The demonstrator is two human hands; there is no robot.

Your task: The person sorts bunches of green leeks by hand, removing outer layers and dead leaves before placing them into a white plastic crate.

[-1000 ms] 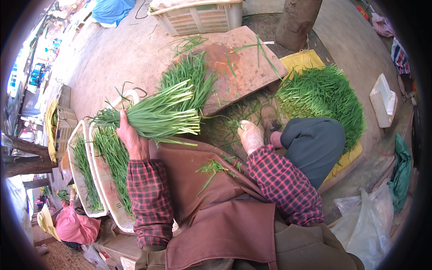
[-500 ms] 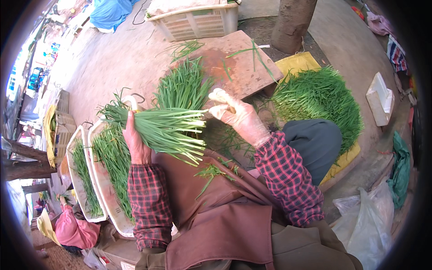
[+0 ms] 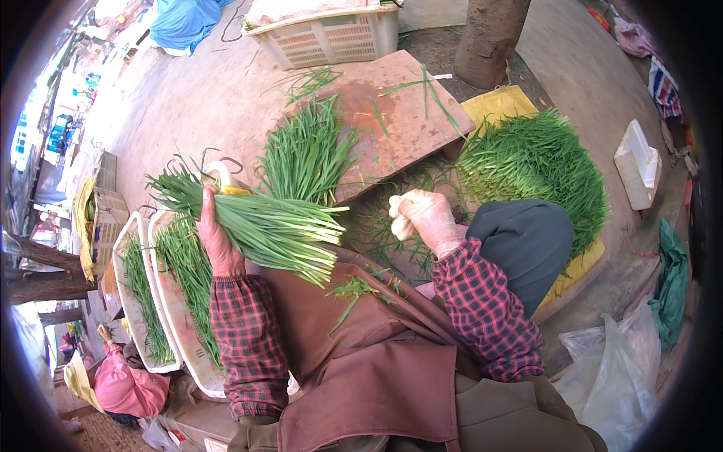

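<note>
My left hand (image 3: 217, 239) grips a bunch of garlic chives (image 3: 282, 230) over my lap. The pale cut ends point right, and the dark leaf tips droop to the left. My right hand (image 3: 428, 218), in a thin clear glove, is apart from the bunch, past its cut ends. Its fingers are curled together; whatever they may hold is hidden. Beyond the bunch, loose chives (image 3: 307, 151) lie at the edge of a reddish-brown board (image 3: 399, 105). On yellow sacking (image 3: 501, 105) at the right rests a large pile of chives (image 3: 538, 169). Leaf scraps (image 3: 354, 290) lie on my brown apron (image 3: 392, 377).
Two long white tubs (image 3: 167, 294) of chives stand at my left. A pale plastic crate (image 3: 324, 41) sits at the far side, near a tree trunk (image 3: 489, 41). At the right are a white foam box (image 3: 637, 166) and clear plastic bags (image 3: 614, 384). A person in pink (image 3: 132, 380) is at lower left.
My right hand has drawn away from the cut ends, to the right and nearer me, with its fingers curling in. The left hand and its bunch have shifted slightly left.
</note>
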